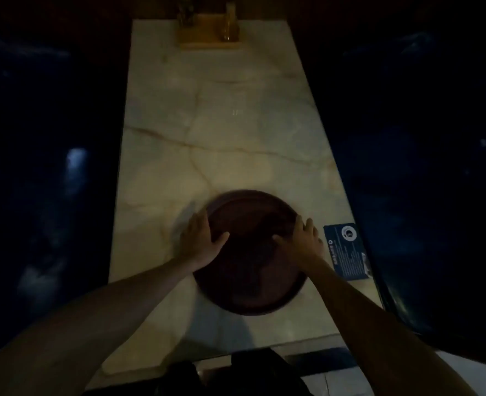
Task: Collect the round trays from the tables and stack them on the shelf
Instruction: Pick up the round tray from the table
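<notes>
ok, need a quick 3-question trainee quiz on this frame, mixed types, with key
1. True or false: both hands are on the tray.
2. Which side of the tray is the blue card on? A) person's left B) person's right C) far side
3. Fill in: the wooden holder stands at the ___ end of the table.

Key
1. True: the left hand and right hand sit on opposite rims, thumbs over the inside.
2. B: it lies flat near the table's right edge, apart from the tray.
3. Far.
</notes>
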